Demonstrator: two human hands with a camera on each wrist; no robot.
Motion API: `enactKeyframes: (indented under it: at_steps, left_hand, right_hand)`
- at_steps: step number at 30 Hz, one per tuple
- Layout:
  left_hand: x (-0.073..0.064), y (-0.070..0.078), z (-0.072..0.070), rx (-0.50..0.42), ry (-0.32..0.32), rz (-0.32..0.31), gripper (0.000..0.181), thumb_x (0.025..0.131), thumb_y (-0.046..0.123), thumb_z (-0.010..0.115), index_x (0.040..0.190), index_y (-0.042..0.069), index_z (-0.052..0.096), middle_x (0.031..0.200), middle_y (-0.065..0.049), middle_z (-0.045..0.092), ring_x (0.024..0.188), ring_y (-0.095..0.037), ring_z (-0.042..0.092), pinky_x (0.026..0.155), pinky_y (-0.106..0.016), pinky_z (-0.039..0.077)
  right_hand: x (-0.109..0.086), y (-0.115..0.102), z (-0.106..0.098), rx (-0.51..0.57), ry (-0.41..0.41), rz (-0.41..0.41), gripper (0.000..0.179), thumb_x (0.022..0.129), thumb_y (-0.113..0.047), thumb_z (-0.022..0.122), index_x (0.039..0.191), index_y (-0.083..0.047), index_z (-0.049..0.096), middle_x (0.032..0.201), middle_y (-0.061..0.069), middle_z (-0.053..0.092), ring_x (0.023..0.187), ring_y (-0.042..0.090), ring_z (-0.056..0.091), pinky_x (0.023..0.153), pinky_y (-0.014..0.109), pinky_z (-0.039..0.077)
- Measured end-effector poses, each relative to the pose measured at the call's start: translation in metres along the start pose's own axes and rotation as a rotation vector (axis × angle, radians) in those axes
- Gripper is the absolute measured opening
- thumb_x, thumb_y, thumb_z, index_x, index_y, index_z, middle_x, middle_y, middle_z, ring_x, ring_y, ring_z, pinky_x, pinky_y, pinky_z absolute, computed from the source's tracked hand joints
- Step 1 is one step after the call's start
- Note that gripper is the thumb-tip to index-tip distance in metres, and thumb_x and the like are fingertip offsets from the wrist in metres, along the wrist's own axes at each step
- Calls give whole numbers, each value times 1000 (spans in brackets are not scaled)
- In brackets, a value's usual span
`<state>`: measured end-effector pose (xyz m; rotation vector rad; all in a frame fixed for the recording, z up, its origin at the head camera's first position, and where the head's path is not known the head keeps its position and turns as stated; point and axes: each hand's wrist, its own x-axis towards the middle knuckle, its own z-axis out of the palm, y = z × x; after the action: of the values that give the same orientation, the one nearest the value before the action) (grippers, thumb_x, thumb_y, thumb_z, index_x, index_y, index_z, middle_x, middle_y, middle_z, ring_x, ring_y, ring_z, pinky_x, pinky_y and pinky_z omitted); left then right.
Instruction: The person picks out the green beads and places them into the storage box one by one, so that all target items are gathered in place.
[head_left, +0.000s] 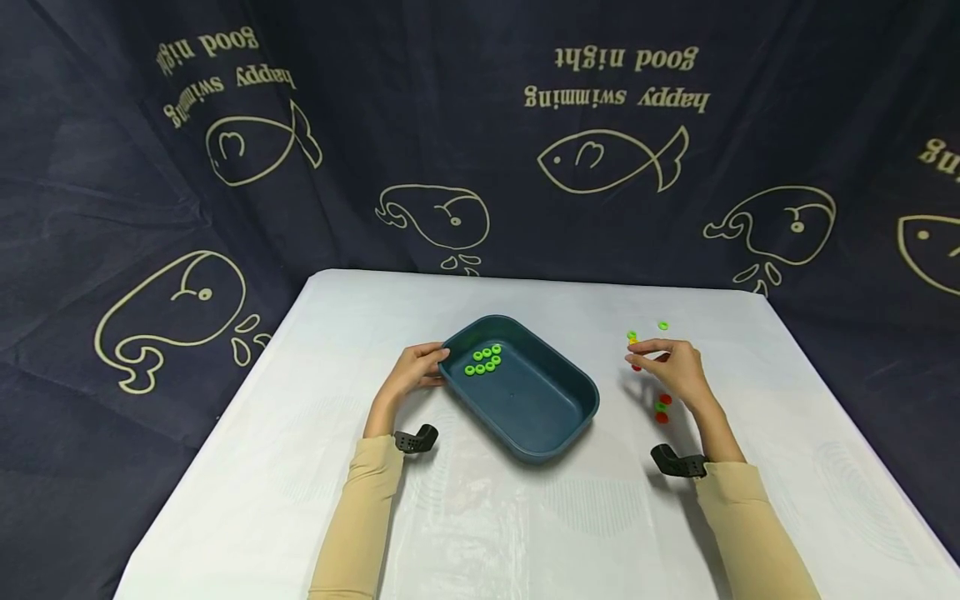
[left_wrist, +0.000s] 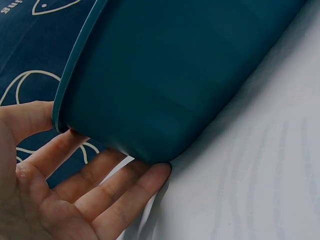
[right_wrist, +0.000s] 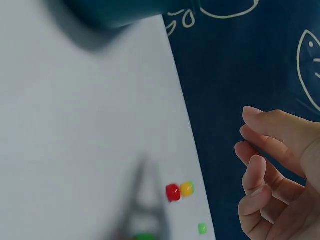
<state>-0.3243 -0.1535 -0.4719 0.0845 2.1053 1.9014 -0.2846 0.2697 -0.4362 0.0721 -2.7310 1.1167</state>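
A dark teal plastic bin (head_left: 525, 408) sits on the table, with several small bright green rings (head_left: 480, 369) at its left end. My left hand (head_left: 416, 367) grips the bin's left corner; in the left wrist view the thumb lies at the rim and the fingers (left_wrist: 115, 195) reach under the outer wall. To the right of the bin, my right hand (head_left: 675, 367) hovers over small loose pieces, its fingers bent and nothing visible in them. Near its fingertips lie a yellow piece (right_wrist: 187, 189), a red piece (right_wrist: 173, 192) and a green ring (head_left: 632, 334).
Another green ring (head_left: 663, 326) lies farther back. Closer to the right wrist are two red pieces (head_left: 662, 417) with a green one (head_left: 661, 407) between them. A white cover (head_left: 585, 533) is spread over the table, and a dark printed curtain (head_left: 465, 100) hangs behind it.
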Motion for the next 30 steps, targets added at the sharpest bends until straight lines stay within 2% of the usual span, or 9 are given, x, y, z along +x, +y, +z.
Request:
enactKeyframes:
  at_steps: [8, 10, 14, 21, 26, 30]
  left_hand:
    - [-2, 3, 0, -17, -23, -14, 51, 97, 21, 51, 141, -2, 38, 132, -32, 49, 110, -39, 61, 97, -50, 50]
    - [-6, 9, 1, -19, -30, -12, 50, 98, 19, 50, 141, -4, 38, 132, -34, 48, 111, -41, 59, 98, -52, 49]
    - [-16, 21, 4, -8, -38, 1, 48, 98, 16, 48, 139, -7, 38, 132, -36, 46, 111, -43, 58, 98, -54, 47]
    - [-1, 3, 0, -3, -20, 4, 51, 97, 24, 52, 140, -1, 41, 131, -32, 51, 107, -36, 63, 95, -48, 52]
    - [-1, 2, 0, 19, 0, 16, 50, 96, 24, 53, 138, -1, 44, 128, -31, 54, 95, -24, 69, 91, -43, 55]
    - [-1, 0, 0, 19, -6, 23, 50, 96, 23, 53, 138, -2, 43, 128, -30, 54, 94, -22, 69, 88, -40, 57]
  right_hand:
    - [-15, 17, -3, -19, -24, 38, 31, 84, -31, 71, 103, -6, 73, 102, 17, 71, 62, 19, 63, 47, 20, 45]
    - [-17, 19, -3, -23, -20, 44, 31, 84, -31, 71, 102, -6, 73, 101, 16, 71, 62, 18, 63, 49, 20, 45]
    - [-22, 25, -5, -36, -20, 69, 34, 83, -34, 71, 102, -6, 73, 100, 16, 71, 64, 9, 59, 53, 19, 46]
    - [-32, 33, -12, -40, -43, 88, 33, 83, -31, 72, 103, -4, 73, 94, 15, 71, 66, 7, 62, 54, 18, 45]
    - [-37, 39, -14, -52, -91, 108, 33, 85, -31, 70, 104, -4, 72, 108, 20, 68, 71, 1, 60, 56, 19, 46]
    - [-40, 44, -13, -66, -105, 112, 33, 84, -31, 70, 103, -4, 73, 117, 20, 65, 71, -6, 57, 57, 18, 46]
